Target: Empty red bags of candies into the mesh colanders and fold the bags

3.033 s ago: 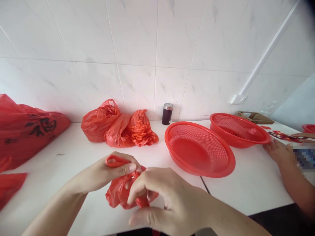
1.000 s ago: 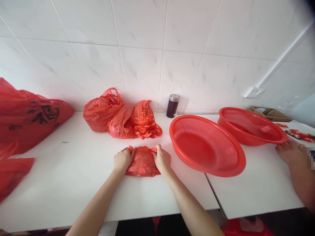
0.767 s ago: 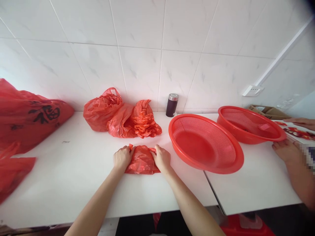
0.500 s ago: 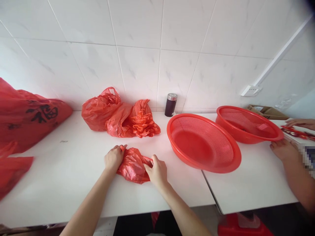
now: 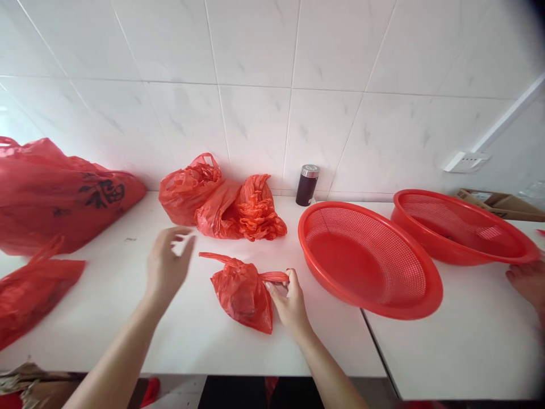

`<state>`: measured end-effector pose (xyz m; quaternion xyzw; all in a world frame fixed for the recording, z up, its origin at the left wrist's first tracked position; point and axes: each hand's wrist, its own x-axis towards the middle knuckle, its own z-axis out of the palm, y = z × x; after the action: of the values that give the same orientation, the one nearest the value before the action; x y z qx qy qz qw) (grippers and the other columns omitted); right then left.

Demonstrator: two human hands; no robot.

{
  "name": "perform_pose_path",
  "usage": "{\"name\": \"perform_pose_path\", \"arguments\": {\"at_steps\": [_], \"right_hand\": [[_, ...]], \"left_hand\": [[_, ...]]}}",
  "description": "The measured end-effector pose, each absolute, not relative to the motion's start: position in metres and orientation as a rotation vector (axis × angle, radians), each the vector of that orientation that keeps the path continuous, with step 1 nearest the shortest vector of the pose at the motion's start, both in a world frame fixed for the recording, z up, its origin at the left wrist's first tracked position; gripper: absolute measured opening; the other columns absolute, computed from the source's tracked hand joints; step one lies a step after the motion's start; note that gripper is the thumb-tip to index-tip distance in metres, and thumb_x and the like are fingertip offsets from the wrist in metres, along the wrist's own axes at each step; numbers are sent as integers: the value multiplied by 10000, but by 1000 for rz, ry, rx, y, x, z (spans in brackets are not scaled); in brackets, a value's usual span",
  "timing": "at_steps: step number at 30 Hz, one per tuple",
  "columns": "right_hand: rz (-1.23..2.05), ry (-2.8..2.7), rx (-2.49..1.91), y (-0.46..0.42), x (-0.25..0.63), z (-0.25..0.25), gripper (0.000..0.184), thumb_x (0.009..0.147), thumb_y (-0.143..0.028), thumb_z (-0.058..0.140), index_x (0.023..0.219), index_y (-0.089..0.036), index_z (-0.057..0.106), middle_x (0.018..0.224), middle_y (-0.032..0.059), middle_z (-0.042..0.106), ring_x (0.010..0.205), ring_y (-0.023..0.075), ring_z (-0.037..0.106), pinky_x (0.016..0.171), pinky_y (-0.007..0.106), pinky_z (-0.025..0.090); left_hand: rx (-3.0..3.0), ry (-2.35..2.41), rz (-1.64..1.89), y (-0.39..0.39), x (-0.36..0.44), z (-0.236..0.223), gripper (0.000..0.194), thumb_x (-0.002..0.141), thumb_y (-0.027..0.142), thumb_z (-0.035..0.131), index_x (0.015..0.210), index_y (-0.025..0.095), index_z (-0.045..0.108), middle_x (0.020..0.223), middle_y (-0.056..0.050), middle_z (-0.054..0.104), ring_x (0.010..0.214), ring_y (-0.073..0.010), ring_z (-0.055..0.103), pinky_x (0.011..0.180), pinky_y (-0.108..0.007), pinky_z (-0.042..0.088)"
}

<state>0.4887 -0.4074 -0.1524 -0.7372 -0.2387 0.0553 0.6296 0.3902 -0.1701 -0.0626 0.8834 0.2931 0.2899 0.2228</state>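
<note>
Along white table, clamping near handle of small red bag in right hand, likely steadying it; holding left hand open, empty, beside far handle.

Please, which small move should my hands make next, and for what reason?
Probably bring the empty left hand to the loose handle of the small red bag: this handle sticks out untouched, while the right hand grips the other handle.
</note>
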Motion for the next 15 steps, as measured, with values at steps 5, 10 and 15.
{"name": "perform_pose_path", "arguments": {"at_steps": [5, 10, 15], "right_hand": [[117, -686, -1609, -403, 482, -132, 147, 887, -314, 535, 893, -241, 407, 837, -9, 542, 800, 157, 548, 793, 310, 453], [221, -562, -1576, -411, 487, -150, 201, 886, -366, 545, 974, -244, 412, 894, 24, 591, 847, 184, 604, 782, 333, 481], [296, -528, -1661, -410, 481, -179, 313, 894, -392, 507, 1148, -245, 397, 911, 34, 637, 816, 193, 630, 767, 345, 490]], "left_hand": [[2672, 47, 264, -223, 414, -65, 134, 776, 323, 633, 893, 291, 690, 955, -15, 698, 905, -219, 624, 795, -307, 468], [2735, 163, 117, -212, 399, -68, 123, 812, 252, 526, 855, 272, 640, 834, -2, 686, 739, -194, 611, 652, -286, 411], [2665, 607, 229, -159, 357, -40, 172, 882, 371, 423, 904, 255, 548, 737, 25, 632, 658, -175, 572, 628, -273, 398]]}}
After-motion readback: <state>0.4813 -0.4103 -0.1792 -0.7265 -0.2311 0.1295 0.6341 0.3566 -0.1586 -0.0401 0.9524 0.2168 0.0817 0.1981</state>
